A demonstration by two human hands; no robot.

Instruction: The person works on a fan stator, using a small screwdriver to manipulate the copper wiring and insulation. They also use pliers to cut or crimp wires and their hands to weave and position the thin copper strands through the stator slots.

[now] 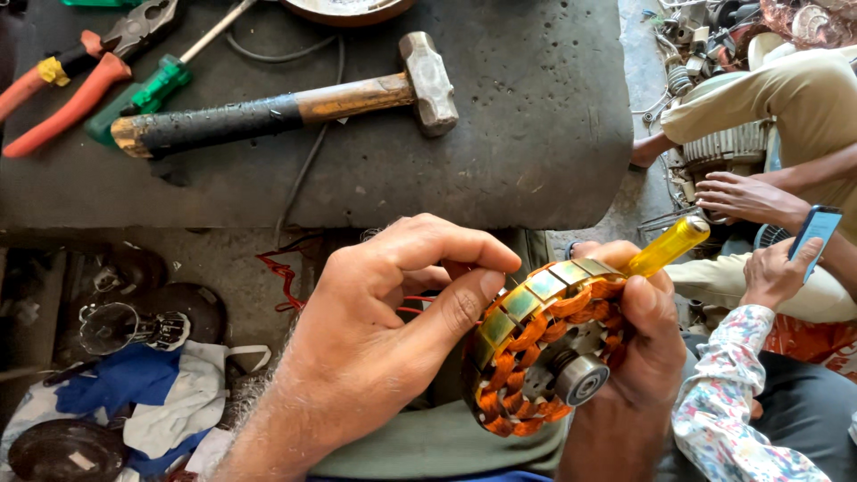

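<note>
Hammer [295, 105] and pliers [80, 62] on slab beyond; motor coil [536, 344] pinched between left hand [375, 339] and right hand [638, 357], the latter also clasping yellow-handled screwdriver [668, 246].

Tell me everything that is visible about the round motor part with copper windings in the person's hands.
The round motor part is a ring of metal segments wound with orange copper coils, with a grey hub and bearing at its centre. It stands tilted on edge above the lap. The right hand grips its right side, together with a yellow tool handle. The left hand pinches its upper left rim.
</note>
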